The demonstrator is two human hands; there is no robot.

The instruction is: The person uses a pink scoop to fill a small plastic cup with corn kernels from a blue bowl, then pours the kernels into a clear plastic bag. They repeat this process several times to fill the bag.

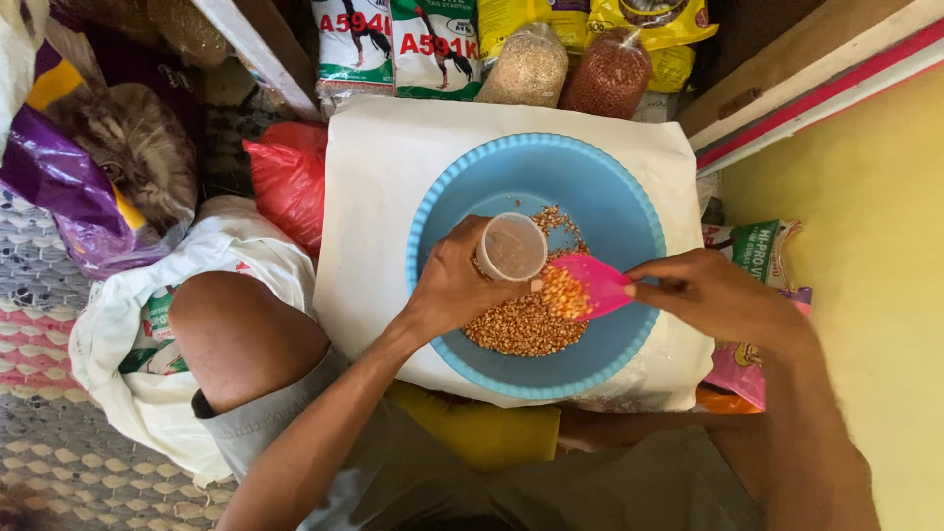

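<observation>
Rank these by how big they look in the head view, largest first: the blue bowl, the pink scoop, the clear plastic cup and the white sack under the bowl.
1. White sack
2. Blue bowl
3. Pink scoop and clear plastic cup: these look alike in size, with hands partly covering both, so I leave them unranked.

The left hand (450, 285) is reaching forward from the lower left, forearm bare and extended diagonally, fingers curling closed in a wraparound grip. The right hand (708, 293) is extending from the lower right, wrist roughly level, thumb and fingers pinching closed toward the left. The two hands are sitting near each other without touching. The right fingertips are slightly blurred, so their exact placement is probably uncertain.
</observation>
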